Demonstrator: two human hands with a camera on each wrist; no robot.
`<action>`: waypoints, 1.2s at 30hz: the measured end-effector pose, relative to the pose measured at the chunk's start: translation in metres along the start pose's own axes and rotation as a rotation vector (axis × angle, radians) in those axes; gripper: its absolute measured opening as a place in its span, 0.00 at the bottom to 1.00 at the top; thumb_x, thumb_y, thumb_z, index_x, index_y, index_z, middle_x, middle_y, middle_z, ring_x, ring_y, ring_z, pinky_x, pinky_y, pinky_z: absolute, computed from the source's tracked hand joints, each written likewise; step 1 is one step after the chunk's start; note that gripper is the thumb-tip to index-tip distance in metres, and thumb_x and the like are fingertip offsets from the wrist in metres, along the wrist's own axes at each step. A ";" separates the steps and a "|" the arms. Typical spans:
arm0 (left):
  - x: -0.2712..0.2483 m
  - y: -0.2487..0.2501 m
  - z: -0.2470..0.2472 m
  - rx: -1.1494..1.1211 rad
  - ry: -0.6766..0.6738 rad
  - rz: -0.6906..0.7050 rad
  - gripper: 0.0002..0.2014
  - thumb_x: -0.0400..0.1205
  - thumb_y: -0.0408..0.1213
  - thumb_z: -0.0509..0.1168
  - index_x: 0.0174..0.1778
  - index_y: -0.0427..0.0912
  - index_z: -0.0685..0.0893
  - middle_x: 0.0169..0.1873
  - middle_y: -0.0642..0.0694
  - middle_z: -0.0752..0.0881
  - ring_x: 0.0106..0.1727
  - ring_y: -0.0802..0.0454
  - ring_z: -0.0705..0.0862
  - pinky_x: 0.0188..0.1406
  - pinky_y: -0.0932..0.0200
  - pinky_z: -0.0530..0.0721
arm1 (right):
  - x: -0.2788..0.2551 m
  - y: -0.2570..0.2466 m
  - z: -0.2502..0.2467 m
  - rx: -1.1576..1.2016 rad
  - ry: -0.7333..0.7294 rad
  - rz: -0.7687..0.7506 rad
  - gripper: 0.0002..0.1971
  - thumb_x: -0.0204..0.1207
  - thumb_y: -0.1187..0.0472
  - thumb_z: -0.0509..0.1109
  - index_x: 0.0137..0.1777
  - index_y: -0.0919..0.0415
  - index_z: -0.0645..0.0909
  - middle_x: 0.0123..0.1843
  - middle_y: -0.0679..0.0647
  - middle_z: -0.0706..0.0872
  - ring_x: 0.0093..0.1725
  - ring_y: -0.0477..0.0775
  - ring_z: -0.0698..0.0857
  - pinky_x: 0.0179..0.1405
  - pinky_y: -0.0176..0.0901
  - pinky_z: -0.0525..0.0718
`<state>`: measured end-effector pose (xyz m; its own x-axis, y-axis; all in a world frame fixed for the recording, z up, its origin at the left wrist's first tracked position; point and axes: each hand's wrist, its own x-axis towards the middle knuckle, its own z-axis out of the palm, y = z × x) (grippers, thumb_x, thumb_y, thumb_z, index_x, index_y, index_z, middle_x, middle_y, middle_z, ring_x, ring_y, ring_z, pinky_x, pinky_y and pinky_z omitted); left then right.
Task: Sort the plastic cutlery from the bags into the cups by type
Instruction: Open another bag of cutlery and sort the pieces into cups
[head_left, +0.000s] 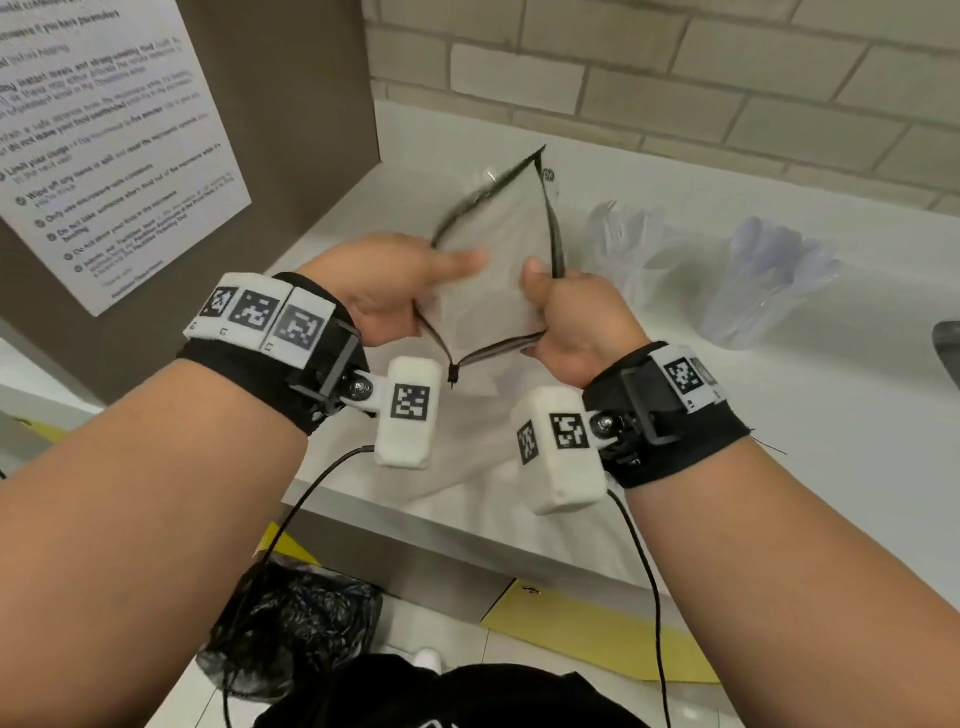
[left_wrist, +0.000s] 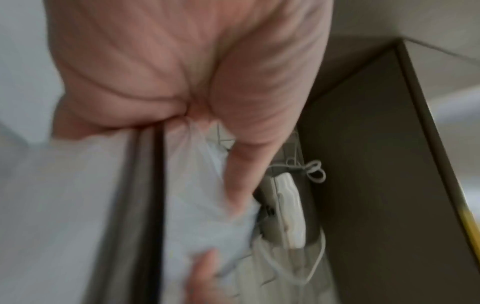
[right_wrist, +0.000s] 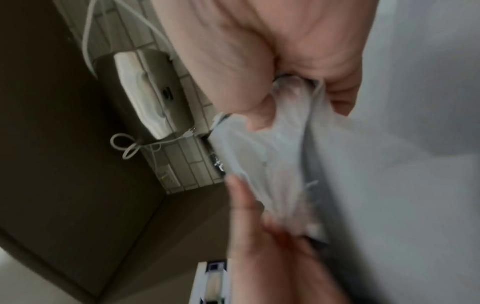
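Fingers of my left hand (head_left: 387, 291) and right hand (head_left: 569, 317) pinch opposite sides of the limp, clear, black-zippered plastic bag (head_left: 493, 270), held above the white counter (head_left: 779, 441). It seems light, flimsy, slippery; gripping its stiffer zipper edge looks safest.

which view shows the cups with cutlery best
The head view: two clear cups stand on the white counter, right of the bag both hands hold. Neither wrist view shows the cups, only blurred bag and fingers.
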<state>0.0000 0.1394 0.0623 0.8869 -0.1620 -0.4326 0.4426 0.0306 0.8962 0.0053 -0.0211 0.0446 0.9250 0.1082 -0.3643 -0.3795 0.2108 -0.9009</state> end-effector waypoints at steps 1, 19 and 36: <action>0.000 -0.003 0.000 0.182 0.040 -0.013 0.18 0.79 0.39 0.69 0.64 0.40 0.82 0.58 0.40 0.89 0.59 0.40 0.87 0.51 0.46 0.88 | 0.002 -0.001 -0.002 0.028 0.017 0.020 0.05 0.86 0.57 0.59 0.56 0.55 0.75 0.55 0.59 0.86 0.54 0.63 0.86 0.59 0.73 0.82; 0.004 -0.006 -0.011 -0.204 0.176 -0.130 0.10 0.87 0.31 0.57 0.61 0.37 0.78 0.46 0.37 0.90 0.43 0.40 0.90 0.48 0.37 0.88 | 0.008 -0.011 -0.004 0.116 -0.167 -0.017 0.11 0.84 0.67 0.60 0.64 0.67 0.73 0.46 0.61 0.86 0.45 0.63 0.88 0.60 0.73 0.81; 0.004 -0.044 -0.034 1.114 0.299 0.060 0.39 0.68 0.43 0.79 0.75 0.52 0.73 0.65 0.43 0.74 0.56 0.44 0.83 0.57 0.58 0.81 | 0.015 0.027 0.014 -1.050 -0.212 -0.159 0.33 0.65 0.69 0.74 0.71 0.60 0.70 0.55 0.58 0.82 0.51 0.60 0.87 0.43 0.57 0.91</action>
<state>-0.0109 0.1712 0.0177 0.9642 0.0552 -0.2592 0.1692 -0.8810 0.4418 0.0084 -0.0003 0.0186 0.9011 0.3405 -0.2683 0.0451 -0.6892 -0.7232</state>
